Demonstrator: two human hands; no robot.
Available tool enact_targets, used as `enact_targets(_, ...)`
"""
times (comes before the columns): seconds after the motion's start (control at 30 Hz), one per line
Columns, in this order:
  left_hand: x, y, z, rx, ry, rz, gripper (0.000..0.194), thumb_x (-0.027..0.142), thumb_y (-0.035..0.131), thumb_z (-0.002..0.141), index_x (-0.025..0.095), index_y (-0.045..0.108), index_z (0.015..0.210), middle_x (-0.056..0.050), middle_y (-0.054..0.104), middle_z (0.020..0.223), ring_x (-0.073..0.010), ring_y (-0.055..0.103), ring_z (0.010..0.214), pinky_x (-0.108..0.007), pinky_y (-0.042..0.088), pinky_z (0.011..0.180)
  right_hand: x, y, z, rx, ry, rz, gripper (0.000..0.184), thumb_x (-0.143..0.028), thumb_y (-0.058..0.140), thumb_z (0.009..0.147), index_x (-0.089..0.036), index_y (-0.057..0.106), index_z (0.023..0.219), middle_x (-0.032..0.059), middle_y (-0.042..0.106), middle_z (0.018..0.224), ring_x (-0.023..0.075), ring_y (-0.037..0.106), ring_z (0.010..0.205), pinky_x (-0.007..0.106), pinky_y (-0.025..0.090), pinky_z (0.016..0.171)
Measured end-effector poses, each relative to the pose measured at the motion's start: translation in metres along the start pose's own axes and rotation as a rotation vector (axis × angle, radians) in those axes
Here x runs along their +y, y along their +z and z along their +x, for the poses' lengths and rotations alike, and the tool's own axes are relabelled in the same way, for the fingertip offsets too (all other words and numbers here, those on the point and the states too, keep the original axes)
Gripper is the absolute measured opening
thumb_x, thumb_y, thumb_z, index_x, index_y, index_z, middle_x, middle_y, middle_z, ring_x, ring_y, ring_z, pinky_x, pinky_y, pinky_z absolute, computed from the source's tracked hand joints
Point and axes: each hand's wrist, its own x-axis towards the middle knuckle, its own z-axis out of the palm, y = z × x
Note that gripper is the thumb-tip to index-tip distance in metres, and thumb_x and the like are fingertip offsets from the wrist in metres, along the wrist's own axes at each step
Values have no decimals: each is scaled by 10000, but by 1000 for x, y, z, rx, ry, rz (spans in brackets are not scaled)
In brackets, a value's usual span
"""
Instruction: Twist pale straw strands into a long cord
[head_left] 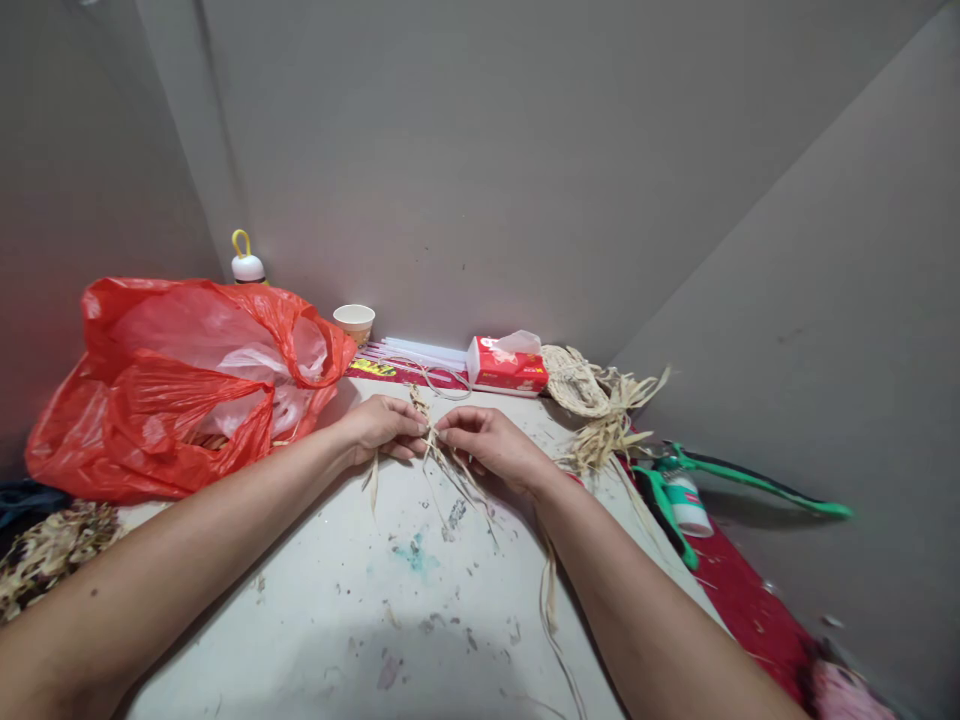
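A small braid of dry straw-coloured fibre [419, 400] stands between my hands over the white board, its loose strands [457, 475] fanning down toward me. My left hand [390, 425] pinches it from the left, thumb against fingertips. From the right, my right hand [484, 440] closes thumb and fingers on strands at the same spot. The fingertips of both hands almost meet there. One flat strip [372, 485] dangles below my left hand. More long strands [551, 600] trail beside my right forearm.
A red plastic bag [172, 390] bulges on the left, before a bottle [247, 265]. Behind the hands stand a paper cup [354, 322], pale sticks [420, 352] and a tissue pack [510, 365]. At right lie a woven fibre piece [574, 382], green-handled pruners [772, 480] and a white-green container [688, 505].
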Motion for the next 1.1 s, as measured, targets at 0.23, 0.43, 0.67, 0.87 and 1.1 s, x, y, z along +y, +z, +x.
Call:
enact_targets(0.23,3,1,-4,1,9,24,93,123,680,676,113,598,717,-12,606,538,-89,574,495,-173,419,448,2,5,2,38,2,0,193,-315,676,640,-145,620,713,-44,489,486,61,373,393,179,243,342)
enact_targets(0.43,4,3,-5,24,43,75,133,149,626,681,132,553,571,82,382,384,-10,248,325,-175,110,348,3,10,3,24,2,45,194,-300,679,631,-157,559,684,-53,477,494,54,374,385,173,225,336)
enact_targets(0.67,1,2,-2,58,54,135,56,129,616,656,134,587,609,56,460,446,-29,304,361,-204,136,384,3,8,3,-24,67,101,194,-253,682,619,-164,553,731,-66,469,478,47,347,362,164,217,319)
enact_targets(0.87,1,4,-2,79,81,192,72,153,631,662,142,578,615,58,478,466,-32,307,361,-216,150,391,0,5,2,-95,143,231,177,-244,672,634,-164,536,712,-35,556,557,32,364,363,149,184,313)
enact_targets(1.1,-2,6,-3,83,107,245,68,128,632,654,145,568,641,74,465,465,-29,320,368,-194,185,390,-4,8,5,-41,206,59,203,-305,641,696,-161,518,623,-76,417,385,39,305,310,172,191,313)
